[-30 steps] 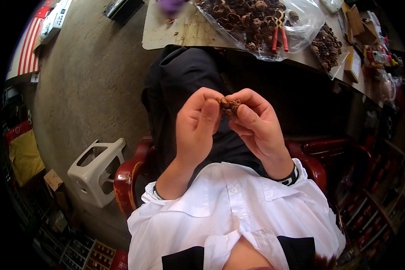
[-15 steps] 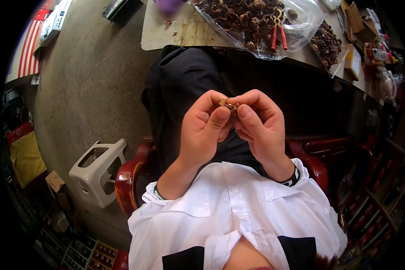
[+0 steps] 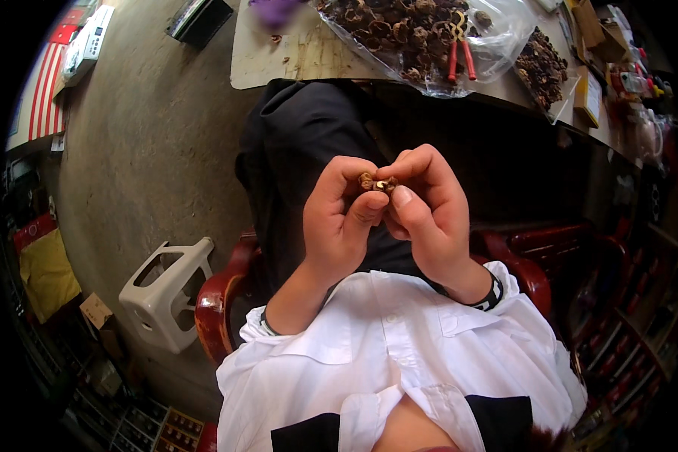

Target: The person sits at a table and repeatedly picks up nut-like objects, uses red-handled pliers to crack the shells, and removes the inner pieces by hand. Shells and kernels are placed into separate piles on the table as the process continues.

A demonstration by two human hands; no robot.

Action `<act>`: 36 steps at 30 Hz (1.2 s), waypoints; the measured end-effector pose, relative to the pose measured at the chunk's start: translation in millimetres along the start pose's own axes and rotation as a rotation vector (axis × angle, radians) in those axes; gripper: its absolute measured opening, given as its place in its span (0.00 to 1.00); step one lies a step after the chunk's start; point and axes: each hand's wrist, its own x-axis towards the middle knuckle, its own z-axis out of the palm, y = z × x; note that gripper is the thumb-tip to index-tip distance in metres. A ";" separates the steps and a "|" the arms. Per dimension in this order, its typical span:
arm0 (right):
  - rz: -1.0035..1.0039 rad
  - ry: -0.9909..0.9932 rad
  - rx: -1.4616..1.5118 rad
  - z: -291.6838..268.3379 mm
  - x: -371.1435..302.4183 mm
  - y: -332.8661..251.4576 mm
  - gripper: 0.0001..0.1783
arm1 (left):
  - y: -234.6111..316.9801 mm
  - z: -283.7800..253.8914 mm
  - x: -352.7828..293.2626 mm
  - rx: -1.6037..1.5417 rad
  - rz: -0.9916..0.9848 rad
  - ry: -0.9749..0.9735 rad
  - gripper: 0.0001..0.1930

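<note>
Above my lap, both hands meet around a small broken walnut (image 3: 380,184), brown with a pale bit showing in the middle. Thumb and index finger of my left hand (image 3: 336,218) pinch its left part. On its other side, the thumb and fingers of my right hand (image 3: 434,215) grip the right part. My fingertips hide some of the nut. Beyond my knees, a nutcracker (image 3: 459,36) with red handles and gold-coloured jaws lies on a heap of brown walnut shells (image 3: 392,34), spread over a clear plastic bag (image 3: 501,54).
The pale table (image 3: 309,60) carries the bag, a blurred purple thing (image 3: 277,10) and a darker brown heap (image 3: 542,71) further right. A beige plastic stool (image 3: 158,301) stands on the floor at left. Red-brown chair arms (image 3: 222,305) flank me.
My fingertips have shifted on the walnut, and more of it shows between them, including the pale bit. My right thumb sits slightly lower. The whole view has moved a little.
</note>
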 end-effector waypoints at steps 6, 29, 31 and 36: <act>0.158 -0.170 0.141 -16.8 7.8 -5.4 0.05 | 0.7 -7.1 0.5 -0.067 -0.038 -0.094 0.16; 0.119 0.002 0.059 -19.1 10.2 -0.5 0.09 | -1.1 -4.2 4.8 -0.199 -0.218 -0.136 0.16; 0.180 0.006 0.090 -18.7 10.1 -2.5 0.08 | -0.6 -5.1 6.5 -0.252 -0.248 -0.127 0.16; 0.173 -0.036 0.117 -13.4 9.3 -8.4 0.08 | -3.4 -7.3 6.8 -0.301 -0.290 -0.078 0.16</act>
